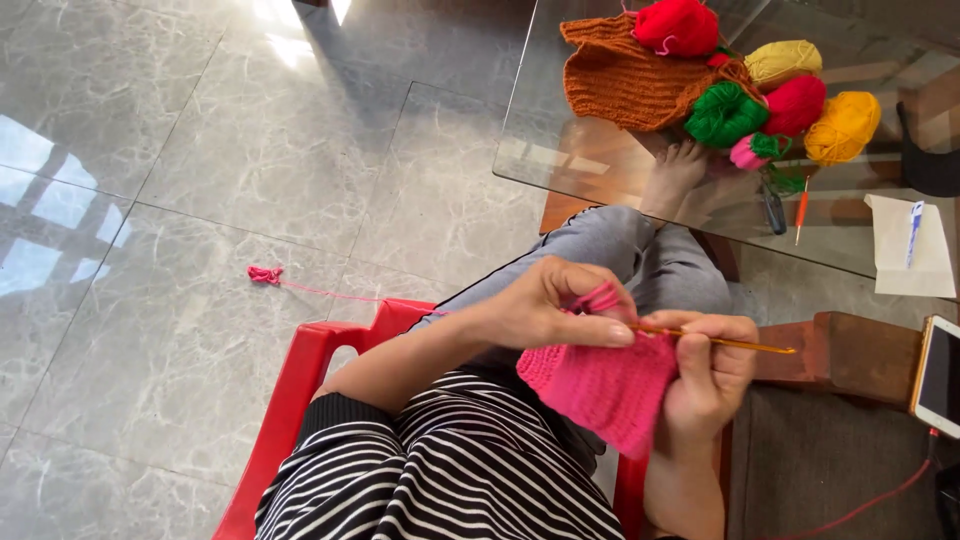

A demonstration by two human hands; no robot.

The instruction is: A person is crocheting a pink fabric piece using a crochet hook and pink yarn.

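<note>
Lower centre of the frame: left hand pinching the top edge of a pink crocheted yarn panel, strand looped over its fingers; right hand closed around a slim orange-handled crochet hook, tip at the panel's upper edge. Several rows already worked, top row in progress. Upper right, on the glass desk: an orange knitted piece beside coloured yarn balls

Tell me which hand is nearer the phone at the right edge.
Right. The right hand holds the crochet hook beside the pink crochet piece, just left of the phone. The left hand pinches the yarn further left, beyond the right hand.
</note>
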